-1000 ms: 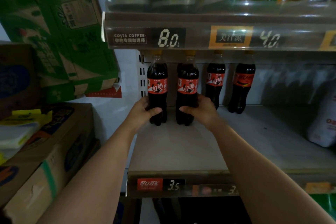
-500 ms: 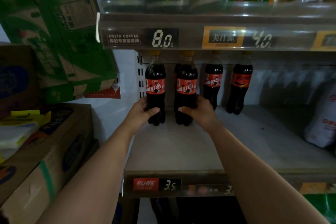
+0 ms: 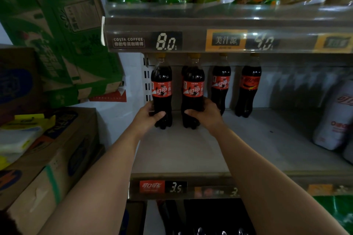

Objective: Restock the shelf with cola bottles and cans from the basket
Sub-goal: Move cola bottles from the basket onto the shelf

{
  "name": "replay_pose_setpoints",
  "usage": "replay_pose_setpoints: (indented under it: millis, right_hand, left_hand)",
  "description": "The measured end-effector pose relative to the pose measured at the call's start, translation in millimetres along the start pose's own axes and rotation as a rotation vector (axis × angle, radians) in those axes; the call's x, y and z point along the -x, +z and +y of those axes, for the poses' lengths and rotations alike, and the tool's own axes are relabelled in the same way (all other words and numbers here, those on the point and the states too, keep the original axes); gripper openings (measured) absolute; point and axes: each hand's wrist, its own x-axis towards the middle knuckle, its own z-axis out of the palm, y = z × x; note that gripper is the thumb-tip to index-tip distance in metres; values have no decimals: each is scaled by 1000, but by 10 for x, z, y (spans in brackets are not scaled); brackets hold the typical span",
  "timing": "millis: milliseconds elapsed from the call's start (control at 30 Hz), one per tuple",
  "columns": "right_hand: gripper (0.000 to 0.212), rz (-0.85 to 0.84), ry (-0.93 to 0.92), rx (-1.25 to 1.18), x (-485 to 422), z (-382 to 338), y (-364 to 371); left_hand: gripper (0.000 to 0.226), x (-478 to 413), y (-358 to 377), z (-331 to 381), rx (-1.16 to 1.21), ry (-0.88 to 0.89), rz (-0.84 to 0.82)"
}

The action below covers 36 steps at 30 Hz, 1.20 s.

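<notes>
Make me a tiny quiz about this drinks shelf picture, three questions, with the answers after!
1. True or false: the left hand grips the left bottle and the right hand grips the right bottle.
2. Fill in: the red price tag on the front edge of the shelf reads ___.
3. Choose: the caps of the two held bottles are A) yellow, B) blue, C) white.

Key: 1 true; 2 3.5; 3 A.

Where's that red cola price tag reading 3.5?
In the head view, the price tag sits on the front lip of the shelf, left of centre, straight below the cola bottle that the left hand grips.
</notes>
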Motion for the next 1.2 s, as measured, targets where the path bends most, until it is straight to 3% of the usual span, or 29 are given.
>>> replay_pose_setpoints:
  millis: [433,667,800,1000,1200]
  right_hand:
    - [64,9,16,31,37,-39,9]
    - [78,-28,58,-23,95,-67,-44]
    - [85,17,74,-61,171,-76,-123]
    - [63,125,93,-164,478,-212,-210]
    - [21,161,-7,-134,1123,-486,-344]
  left_hand:
    - [48,109,51,96,-8,-78,40]
    - [53,161,29,96,25,-85,29]
    - [54,216,-19,128,41,-138,138]
    - [17,468,-2,313,129,-104,453]
    - [10,1057,157,560,211,-8,537]
